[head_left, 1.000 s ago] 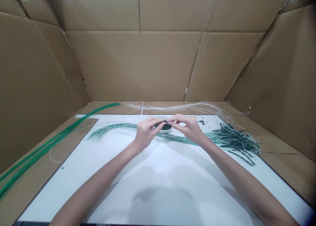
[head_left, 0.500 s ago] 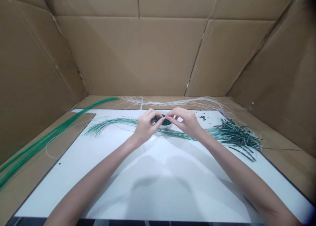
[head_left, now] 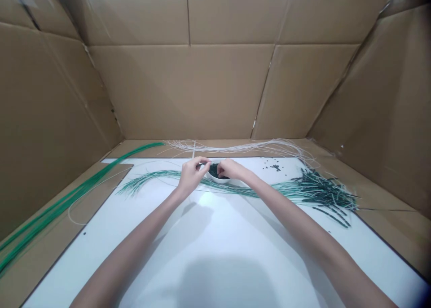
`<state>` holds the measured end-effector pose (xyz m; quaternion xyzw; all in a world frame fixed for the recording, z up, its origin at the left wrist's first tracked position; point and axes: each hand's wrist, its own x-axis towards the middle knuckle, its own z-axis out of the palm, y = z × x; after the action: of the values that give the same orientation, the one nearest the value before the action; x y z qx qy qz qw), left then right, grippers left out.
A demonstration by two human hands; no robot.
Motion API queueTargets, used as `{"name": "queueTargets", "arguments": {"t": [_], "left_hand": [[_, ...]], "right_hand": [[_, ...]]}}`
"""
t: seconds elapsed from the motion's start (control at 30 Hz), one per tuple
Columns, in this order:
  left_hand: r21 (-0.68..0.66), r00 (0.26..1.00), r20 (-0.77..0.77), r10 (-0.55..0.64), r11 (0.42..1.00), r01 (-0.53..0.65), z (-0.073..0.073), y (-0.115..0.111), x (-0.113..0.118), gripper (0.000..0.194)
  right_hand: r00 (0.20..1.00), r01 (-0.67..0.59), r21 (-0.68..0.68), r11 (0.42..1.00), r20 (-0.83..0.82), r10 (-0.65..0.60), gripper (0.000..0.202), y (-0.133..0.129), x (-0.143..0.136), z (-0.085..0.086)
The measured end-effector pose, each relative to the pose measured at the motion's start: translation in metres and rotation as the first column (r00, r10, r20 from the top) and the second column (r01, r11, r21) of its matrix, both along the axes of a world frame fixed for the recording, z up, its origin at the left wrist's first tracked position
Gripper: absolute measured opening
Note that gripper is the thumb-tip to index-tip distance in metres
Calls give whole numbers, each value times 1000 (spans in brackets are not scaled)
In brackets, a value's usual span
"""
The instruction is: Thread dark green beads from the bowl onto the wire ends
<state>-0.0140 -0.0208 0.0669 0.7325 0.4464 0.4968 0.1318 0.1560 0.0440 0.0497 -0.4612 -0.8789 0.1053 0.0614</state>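
Note:
My left hand [head_left: 192, 175] is closed in a pinch at the left rim of a small white bowl [head_left: 218, 180]. A thin pale wire [head_left: 76, 204] loops over the board's left edge and runs toward this hand; its end at the fingertips is too fine to see. My right hand [head_left: 231, 169] dips into the bowl with curled fingers, among small dark green beads [head_left: 214, 169]. Its fingertips are hidden there. Beneath both forearms and the bowl, a bundle of green wires [head_left: 279, 189] lies across the white board [head_left: 222, 236].
Dark beaded strands [head_left: 325, 191] pile up at the right, with loose beads [head_left: 276, 167] scattered behind. White wires [head_left: 235, 147] lie along the back. A long green bundle [head_left: 74, 187] runs down the left side. Cardboard walls [head_left: 182, 92] surround the board.
My hands have parted from a shared pinch above the bowl. The right has lowered into the beads, while the left has shifted slightly left. The view has tilted a little upward.

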Motion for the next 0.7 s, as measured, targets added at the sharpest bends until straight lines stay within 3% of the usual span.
{"name": "queueTargets", "arguments": {"t": [0.27,0.7], "left_hand": [[43,1000,-17,-8,999,8,-1,-6,5,9],[56,999,-44,-18,998,21,-14,-2,7,7]], "right_hand": [[995,69,84,994,-77,-62,19,-13,14,2],[858,34,46,998,-513,-5,21,-24,24,-6]]}}
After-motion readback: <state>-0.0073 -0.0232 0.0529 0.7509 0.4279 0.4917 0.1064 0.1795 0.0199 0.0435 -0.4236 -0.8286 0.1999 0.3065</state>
